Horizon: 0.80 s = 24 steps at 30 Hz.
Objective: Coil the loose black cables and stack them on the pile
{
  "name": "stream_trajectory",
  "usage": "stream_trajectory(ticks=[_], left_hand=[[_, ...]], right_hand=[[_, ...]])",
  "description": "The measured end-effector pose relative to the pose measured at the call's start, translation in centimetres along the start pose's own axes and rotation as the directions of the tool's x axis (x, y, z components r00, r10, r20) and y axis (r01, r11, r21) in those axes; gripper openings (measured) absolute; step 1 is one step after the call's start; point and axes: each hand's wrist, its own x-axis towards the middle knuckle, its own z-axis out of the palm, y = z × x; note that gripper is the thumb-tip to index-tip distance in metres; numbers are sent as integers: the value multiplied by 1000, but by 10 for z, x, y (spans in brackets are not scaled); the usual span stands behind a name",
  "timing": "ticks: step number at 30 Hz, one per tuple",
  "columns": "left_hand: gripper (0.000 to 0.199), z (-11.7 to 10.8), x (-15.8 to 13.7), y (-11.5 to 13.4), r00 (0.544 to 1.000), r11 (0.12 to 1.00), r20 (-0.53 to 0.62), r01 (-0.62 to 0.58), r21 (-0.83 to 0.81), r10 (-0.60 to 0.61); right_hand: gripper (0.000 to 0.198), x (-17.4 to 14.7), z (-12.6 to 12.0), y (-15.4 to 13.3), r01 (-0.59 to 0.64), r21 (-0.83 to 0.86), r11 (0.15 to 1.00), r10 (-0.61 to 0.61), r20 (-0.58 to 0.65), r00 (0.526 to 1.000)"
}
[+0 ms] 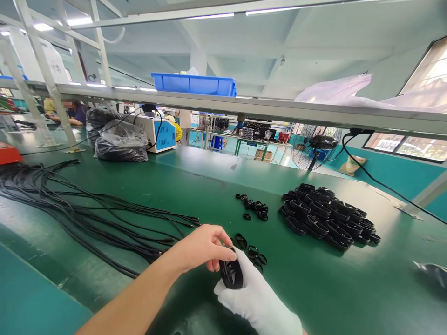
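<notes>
A coiled black cable (231, 274) is held just above the green table near its front. My right hand (249, 291), in a white glove, grips the coil from the right side. From the left, my bare left hand (213, 249) pinches the coil's upper edge between thumb and fingers. Small black bands (253, 253) lie on the table right behind my hands, partly hidden by the glove. A second cluster of small black bands (256, 207) sits farther back. To the right is a heap of coiled black cables (324, 214).
Long loose black cables (104, 214) spread across the left of the green table (195, 181). Black items in clear plastic bags (120, 139) and a white-and-blue machine (162, 132) stand behind. A shelf above carries a blue bin (195, 85). A fan (314, 146) stands beyond the table.
</notes>
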Motion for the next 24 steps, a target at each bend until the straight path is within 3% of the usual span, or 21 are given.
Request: stream_trajectory(ticks=[3,7,12,14,17,21,24], left_hand=[[31,7,3,-1,1000,1000,-12,16,-16,-16],[35,14,7,-5,999,999,-12,45,24,-45],[36,16,12,-16,995,987,-64,90,136,-82],[37,18,13,-16,990,983,-110,102,153,-85],[36,19,11,-11,980,978,-186,109,180,-75],[27,19,-4,-6,951,984,-304,5,180,51],[11,27,-19,-9,946,982,-287,-111,151,151]], right_hand=[[34,3,7,5,-11,-161,987,-13,-146,989],[11,5,1,13,-54,-84,995,45,-102,994],[48,7,-16,17,-69,250,966,8,237,971],[39,8,-17,16,-45,199,979,3,206,979],[36,9,-13,14,-16,59,998,13,48,999],[43,6,-15,14,-75,371,926,27,135,991],[57,3,-18,13,-68,499,864,-36,197,980]])
